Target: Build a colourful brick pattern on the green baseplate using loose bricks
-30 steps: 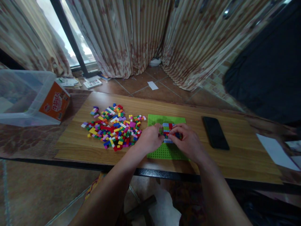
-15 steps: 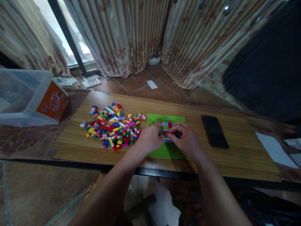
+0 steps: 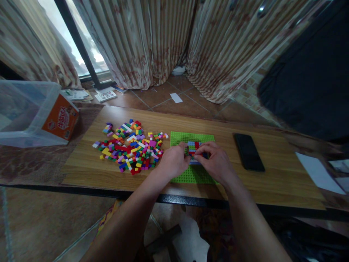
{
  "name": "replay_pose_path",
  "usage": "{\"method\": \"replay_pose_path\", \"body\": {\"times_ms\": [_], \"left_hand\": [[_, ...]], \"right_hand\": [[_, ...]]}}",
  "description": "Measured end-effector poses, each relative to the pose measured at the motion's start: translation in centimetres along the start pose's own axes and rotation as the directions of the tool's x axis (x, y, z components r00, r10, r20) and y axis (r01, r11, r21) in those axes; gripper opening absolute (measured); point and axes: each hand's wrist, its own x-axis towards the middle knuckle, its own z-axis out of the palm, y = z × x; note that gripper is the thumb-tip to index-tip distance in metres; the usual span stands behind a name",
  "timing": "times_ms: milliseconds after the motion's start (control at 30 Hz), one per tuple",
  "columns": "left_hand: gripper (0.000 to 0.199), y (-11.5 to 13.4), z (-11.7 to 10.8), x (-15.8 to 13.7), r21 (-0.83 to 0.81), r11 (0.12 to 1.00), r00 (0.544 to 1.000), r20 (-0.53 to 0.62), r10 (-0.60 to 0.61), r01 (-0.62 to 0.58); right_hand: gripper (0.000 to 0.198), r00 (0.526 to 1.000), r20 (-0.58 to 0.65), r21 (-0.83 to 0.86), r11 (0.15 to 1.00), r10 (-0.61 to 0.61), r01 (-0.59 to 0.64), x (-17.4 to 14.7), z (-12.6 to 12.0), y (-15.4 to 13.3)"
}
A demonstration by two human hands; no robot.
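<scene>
A green studded baseplate (image 3: pixel 192 179) lies on the table, carrying a low block of joined toy bricks (image 3: pixel 192 145) in light blue, red, green and dark blue. My left hand (image 3: pixel 175 161) rests over the plate's left part, its thumb and forefinger curled against the left side of the brick block. From the right, my right hand (image 3: pixel 216 161) reaches over the block with thumb and forefinger pinched close together at its top. A bit of red brick shows by these fingertips; the fingers partly hide what they hold. Both hands cover much of the block.
Loose toy bricks (image 3: pixel 131 147) of many colours are spread left of the plate. A black phone (image 3: pixel 249 152) lies to the right, with white paper (image 3: pixel 319 172) beyond it. A clear plastic bin (image 3: pixel 27 109) with an orange label stands far left. The table's dark front edge (image 3: pixel 191 201) runs below my wrists.
Almost nothing differs. Both hands stay at the brick block, and my right fingertips have shifted very slightly left. The loose bricks and the phone lie as before.
</scene>
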Motion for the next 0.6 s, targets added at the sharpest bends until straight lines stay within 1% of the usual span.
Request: {"method": "replay_pose_path", "body": {"times_ms": [133,267,400,500,600], "left_hand": [[0.042,-0.03,0.10,-0.02,0.000,1.000,1.000,-0.014,0.004,-0.004],[0.042,-0.01,0.03,0.02,0.009,1.000,1.000,-0.006,-0.002,0.002],[0.039,-0.05,0.22,-0.07,0.016,1.000,1.000,-0.028,0.003,-0.003],[0.040,-0.28,0.37,-0.11,-0.019,1.000,1.000,0.000,0.006,-0.006],[0.042,-0.86,-0.31,-0.09,-0.038,0.999,1.000,0.018,0.025,-0.024]], "right_hand": [[0.006,1.000,0.001,0.017,1.000,0.010,-0.010,0.11,0.10,0.01],[0.008,1.000,0.013,-0.018,1.000,0.020,-0.020,0.20,0.11,-0.31],[0.009,1.000,0.022,-0.037,0.999,0.011,-0.010,0.21,-0.02,-0.73],[0.010,0.998,0.047,-0.026,0.999,0.030,-0.029,0.25,-0.02,-0.73],[0.010,0.998,0.061,0.000,1.000,0.021,-0.021,0.31,-0.07,-0.41]]}}
